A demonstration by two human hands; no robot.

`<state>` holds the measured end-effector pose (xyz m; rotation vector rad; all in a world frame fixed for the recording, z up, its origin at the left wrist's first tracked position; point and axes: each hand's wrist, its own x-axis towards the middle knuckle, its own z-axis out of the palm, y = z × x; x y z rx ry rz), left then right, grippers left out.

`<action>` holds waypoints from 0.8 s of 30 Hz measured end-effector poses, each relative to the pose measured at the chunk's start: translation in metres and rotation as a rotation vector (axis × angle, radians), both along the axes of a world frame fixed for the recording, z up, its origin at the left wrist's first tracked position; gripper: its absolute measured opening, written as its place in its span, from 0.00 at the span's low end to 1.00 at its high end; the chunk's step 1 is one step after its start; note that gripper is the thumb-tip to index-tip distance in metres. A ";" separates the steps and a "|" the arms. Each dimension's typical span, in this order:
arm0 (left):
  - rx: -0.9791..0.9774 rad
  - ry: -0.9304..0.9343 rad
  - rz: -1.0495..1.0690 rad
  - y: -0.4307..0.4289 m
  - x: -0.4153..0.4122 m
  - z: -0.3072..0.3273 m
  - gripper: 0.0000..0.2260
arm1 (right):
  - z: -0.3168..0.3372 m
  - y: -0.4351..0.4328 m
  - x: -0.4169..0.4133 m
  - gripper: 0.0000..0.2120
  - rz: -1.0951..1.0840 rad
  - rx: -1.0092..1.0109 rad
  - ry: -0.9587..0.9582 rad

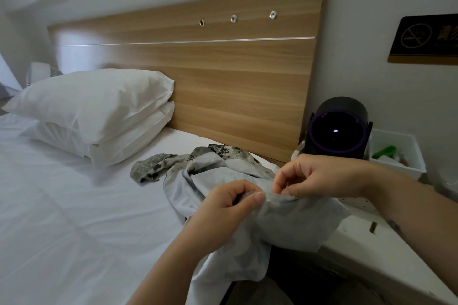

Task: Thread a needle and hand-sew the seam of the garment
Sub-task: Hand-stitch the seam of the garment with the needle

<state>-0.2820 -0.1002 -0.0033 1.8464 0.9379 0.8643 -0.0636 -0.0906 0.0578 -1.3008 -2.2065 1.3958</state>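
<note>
Low centre of the frame, my left hand (230, 203) gripped the garment (290, 228) bunched taut so my right hand (319, 176), fingertips pinching its fold, could stitch; needle too small to see.

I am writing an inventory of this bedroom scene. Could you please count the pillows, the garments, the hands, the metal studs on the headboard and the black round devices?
pillows: 2
garment: 1
hands, left hand and right hand: 2
metal studs on the headboard: 3
black round device: 1
Total: 9
</note>
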 end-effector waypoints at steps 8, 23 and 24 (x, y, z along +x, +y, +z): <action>-0.054 -0.052 -0.007 0.000 0.003 -0.002 0.11 | -0.006 0.003 -0.004 0.07 -0.030 -0.057 0.071; -0.173 -0.201 0.001 0.001 0.004 -0.001 0.09 | -0.011 0.001 -0.020 0.09 -0.217 0.069 0.229; -0.186 -0.219 0.011 0.001 0.005 -0.001 0.10 | -0.010 0.000 -0.021 0.09 -0.215 0.090 0.228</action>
